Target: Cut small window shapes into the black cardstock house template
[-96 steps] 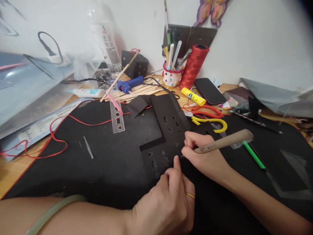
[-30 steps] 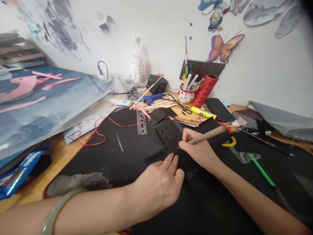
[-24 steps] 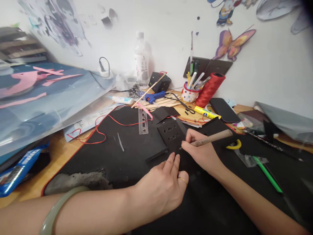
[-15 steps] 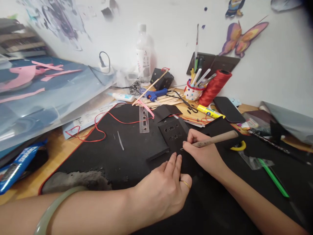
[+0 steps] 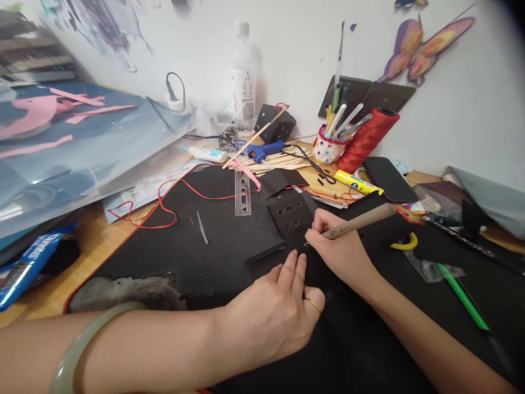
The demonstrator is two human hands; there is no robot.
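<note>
A black card (image 5: 290, 227) with small shapes cut through it, among them a rectangle and a star, lies on the dark mat. My left hand (image 5: 274, 306) presses on its near part, two fingers stretched flat and the others bent. In a pen grip, my right hand (image 5: 338, 249) is closed on a craft knife (image 5: 356, 221) with a thick beige handle. Its small pale tip touches or nearly touches the card just beyond my left fingertips. Left of the card lies a clear stencil ruler (image 5: 243, 200).
A blue glue gun (image 5: 262, 151) and thin wooden sticks lie behind. A pen cup (image 5: 328, 145), red thread spool (image 5: 369, 139) and yellow glue tube (image 5: 359, 182) stand or lie back right. Red cord (image 5: 197, 194) loops leftward. A green-handled tool (image 5: 463, 298) lies right.
The whole view has shifted slightly, with background things higher up. The knife tip and my right hand stay near the same spot on the card; my left hand keeps pressing.
</note>
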